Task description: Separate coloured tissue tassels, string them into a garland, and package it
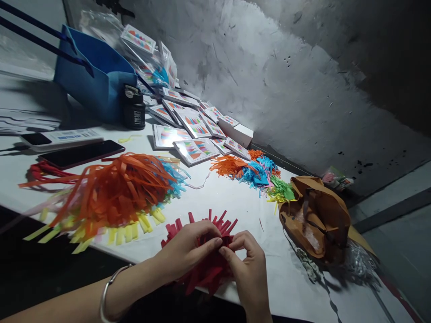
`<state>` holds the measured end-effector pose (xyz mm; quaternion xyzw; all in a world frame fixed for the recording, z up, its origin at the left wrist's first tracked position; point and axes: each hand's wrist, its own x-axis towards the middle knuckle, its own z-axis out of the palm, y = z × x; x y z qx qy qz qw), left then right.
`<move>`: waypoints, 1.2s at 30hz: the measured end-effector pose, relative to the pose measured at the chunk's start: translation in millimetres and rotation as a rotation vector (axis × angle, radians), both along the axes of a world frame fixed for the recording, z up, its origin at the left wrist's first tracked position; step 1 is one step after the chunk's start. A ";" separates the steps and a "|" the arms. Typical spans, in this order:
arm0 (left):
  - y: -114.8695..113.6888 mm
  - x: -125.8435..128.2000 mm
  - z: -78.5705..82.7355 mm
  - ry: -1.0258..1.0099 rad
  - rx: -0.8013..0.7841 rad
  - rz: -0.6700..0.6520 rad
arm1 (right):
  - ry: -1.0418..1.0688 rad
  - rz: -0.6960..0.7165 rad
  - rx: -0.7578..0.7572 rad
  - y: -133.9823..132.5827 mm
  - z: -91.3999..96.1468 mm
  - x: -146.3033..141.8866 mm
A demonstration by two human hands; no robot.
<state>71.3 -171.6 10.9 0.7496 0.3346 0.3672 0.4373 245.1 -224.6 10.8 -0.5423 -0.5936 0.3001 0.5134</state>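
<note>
Left hand and right hand both got the red paper fringe pinched, super close together. Orange streamers are piled off left.

Bottle: I read one word on its black side, ENERGY, in pale capitals.
White device: I see blue and grey print along its top, too small for me to read.
Boxes: any lettering beside their coloured pictures is too small for me.
</note>
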 end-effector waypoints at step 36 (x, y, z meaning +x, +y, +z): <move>22.4 -8.4 -8.7 0.131 0.914 -0.013 | -0.125 0.044 -0.182 7.2 3.1 3.9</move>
